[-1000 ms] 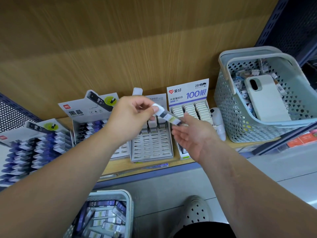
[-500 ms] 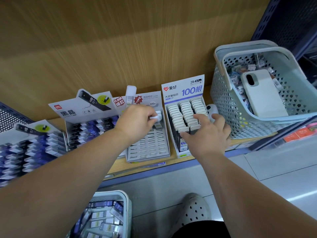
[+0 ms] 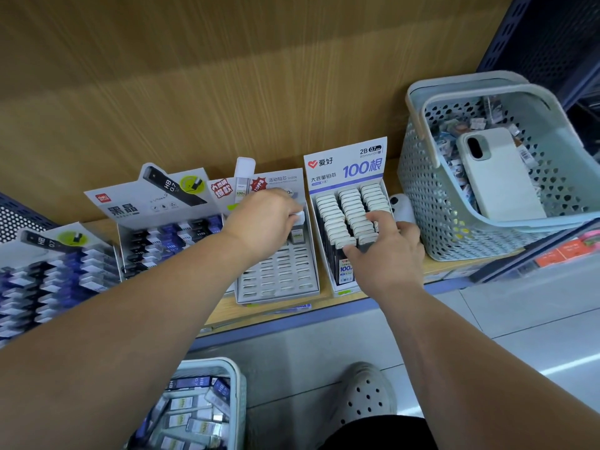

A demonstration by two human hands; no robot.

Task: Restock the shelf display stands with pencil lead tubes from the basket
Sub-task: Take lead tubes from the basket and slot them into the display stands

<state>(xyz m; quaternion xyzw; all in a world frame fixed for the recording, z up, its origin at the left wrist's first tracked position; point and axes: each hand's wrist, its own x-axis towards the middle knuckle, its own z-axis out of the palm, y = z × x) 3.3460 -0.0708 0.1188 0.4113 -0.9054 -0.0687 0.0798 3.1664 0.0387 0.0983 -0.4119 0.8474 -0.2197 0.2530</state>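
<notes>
My left hand [image 3: 263, 222] pinches a white-capped pencil lead tube [image 3: 299, 217] at the back right of the grey slotted display stand [image 3: 279, 271], whose slots are mostly bare. Another tube [image 3: 297, 236] stands in a slot just below it. My right hand [image 3: 384, 254] lies palm down on the full right display stand [image 3: 345, 168], fingers resting on the rows of white-capped tubes [image 3: 337, 206]. On the floor below, the basket [image 3: 207, 363] holds several lead tubes [image 3: 191, 414].
Two stands of blue and black HB tubes [image 3: 168, 235] [image 3: 48, 277] fill the shelf's left. A perforated basket [image 3: 422, 177] holding a phone [image 3: 500, 177] stands at the right, a small white device [image 3: 402, 206] beside it. A pen [image 3: 285, 308] lies at the shelf edge.
My left hand carried the tube from mid-air down to the back of the slotted stand. My right hand turned palm down and settled on the right stand's tubes.
</notes>
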